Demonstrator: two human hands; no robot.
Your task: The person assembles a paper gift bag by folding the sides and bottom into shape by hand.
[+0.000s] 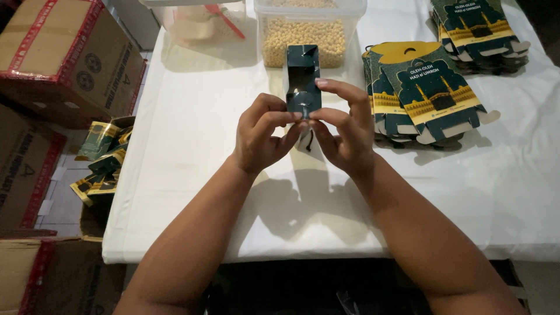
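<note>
Both my hands hold one small dark green cardboard box [303,76] above the white-covered table [192,146]. My left hand [262,134] pinches the box's near end with thumb and fingers. My right hand [344,125] grips the same end from the right, its forefinger curled over the box's top edge. The box stands roughly upright, its open far end pointing away from me. A small dark flap or tab hangs below my fingers.
A clear tub of pale yellow beads or grains [303,32] stands just behind the box. Flat green-and-yellow box blanks lie stacked at the right [426,93] and far right [478,29]. Another clear tub [201,20] stands back left. Cardboard cartons [64,58] and finished packets [105,157] sit left of the table.
</note>
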